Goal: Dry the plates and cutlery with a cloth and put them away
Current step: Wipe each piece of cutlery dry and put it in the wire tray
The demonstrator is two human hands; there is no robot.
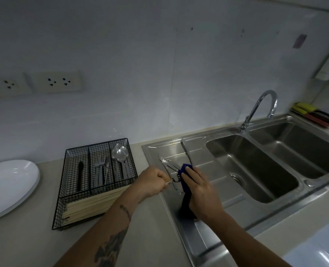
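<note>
Cutlery (170, 168) held over the sink's draining board (213, 182), wrapped in a blue cloth (184, 182)
The left hand (152, 180) gripped the handle ends; the right hand (200, 189) clasped the cloth around them. One knife (186, 151) lay on the board behind, the wire cutlery basket (94, 180) and stacked white plates (9, 185) stood to the left

At the far left of the frame I counted two white plates (9, 186) stacked on the counter (150, 237). The wire cutlery basket (94, 182) left of centre had three upper compartments: one dark-handled knife (80, 175), several forks (99, 171) I could not count exactly, and two spoons (121, 157). One knife (185, 151) lay on the drainboard. The sink (256, 170) had two basins, and two wall sockets (57, 81) sat upper left.
</note>
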